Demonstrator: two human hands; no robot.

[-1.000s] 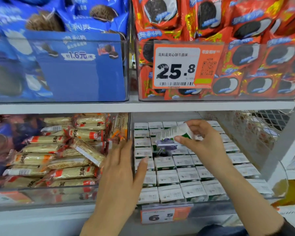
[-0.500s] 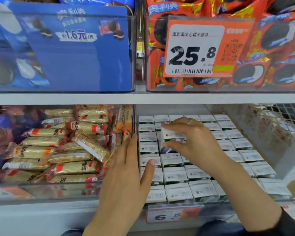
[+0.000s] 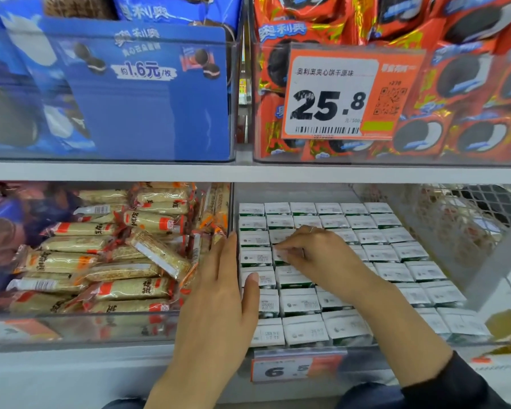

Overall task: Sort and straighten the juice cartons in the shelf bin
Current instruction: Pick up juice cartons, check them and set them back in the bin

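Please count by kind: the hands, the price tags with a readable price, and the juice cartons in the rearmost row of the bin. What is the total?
Hands: 2 (left hand, right hand)
Price tags: 2 (25.8 tag, 6.5 tag)
Rearmost-row juice cartons: 6
Total: 10

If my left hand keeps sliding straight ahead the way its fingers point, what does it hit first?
Probably nothing soon: the left hand points up the left edge of the bin of juice cartons, fingers along the clear divider wall. Farther on comes the bin's back wall, though depth is unclear.
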